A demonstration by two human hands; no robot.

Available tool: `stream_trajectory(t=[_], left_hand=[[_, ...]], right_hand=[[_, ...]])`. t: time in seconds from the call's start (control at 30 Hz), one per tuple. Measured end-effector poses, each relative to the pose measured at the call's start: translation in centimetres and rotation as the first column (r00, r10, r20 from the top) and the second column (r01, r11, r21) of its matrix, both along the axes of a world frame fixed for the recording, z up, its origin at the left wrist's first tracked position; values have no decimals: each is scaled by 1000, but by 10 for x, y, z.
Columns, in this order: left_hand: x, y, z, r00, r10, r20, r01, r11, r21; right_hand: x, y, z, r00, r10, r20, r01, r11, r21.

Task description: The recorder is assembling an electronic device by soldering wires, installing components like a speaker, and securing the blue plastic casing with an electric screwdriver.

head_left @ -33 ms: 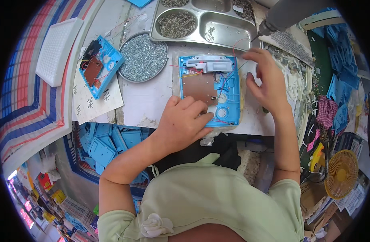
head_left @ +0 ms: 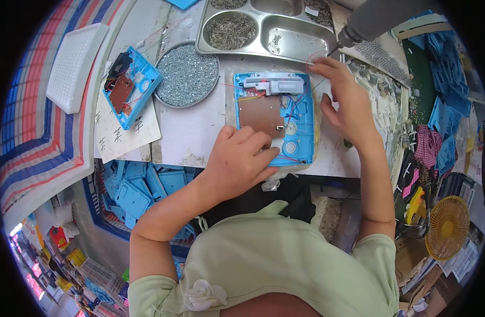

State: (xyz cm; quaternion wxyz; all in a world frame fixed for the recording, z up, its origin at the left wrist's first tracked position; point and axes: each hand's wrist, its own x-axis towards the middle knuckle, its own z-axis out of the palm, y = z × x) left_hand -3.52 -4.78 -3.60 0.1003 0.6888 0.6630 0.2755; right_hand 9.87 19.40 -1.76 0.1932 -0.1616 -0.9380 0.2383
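**A:** So what's in the middle of the frame?

**B:** A blue plastic housing lying flat on the white table, with a brown circuit board and thin coloured wires inside. The left hand is pressed down on its lower-left corner, fingers curled over the edge, holding it in place.

**A:** And the other one?

**B:** The right hand sits at the housing's upper-right corner, fingertips pinching a thin red wire, right under the tip of a grey powered screwdriver hanging in from the top right.

**A:** Anything else around?

**B:** Round pan of screws upper left of centre, a steel compartment tray above it, and a second blue housing further left.
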Motion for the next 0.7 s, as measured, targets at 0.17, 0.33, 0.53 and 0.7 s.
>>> stream_trajectory(t=[0.17, 0.33, 0.53, 0.7], left_hand=[[-2, 3, 2, 999, -11, 30, 12, 1000, -25], [4, 2, 13, 990, 53, 128, -52, 999, -8], [35, 12, 5, 988, -103, 118, 91, 991, 100], [43, 3, -16, 963, -262, 54, 247, 949, 197]], right_hand=[[-13, 20, -13, 988, 137, 65, -149, 958, 244], [39, 7, 33, 951, 56, 305, -143, 953, 268], [83, -74, 69, 699, 551, 455, -408, 830, -380], [64, -64, 36, 964, 231, 129, -199, 955, -219]])
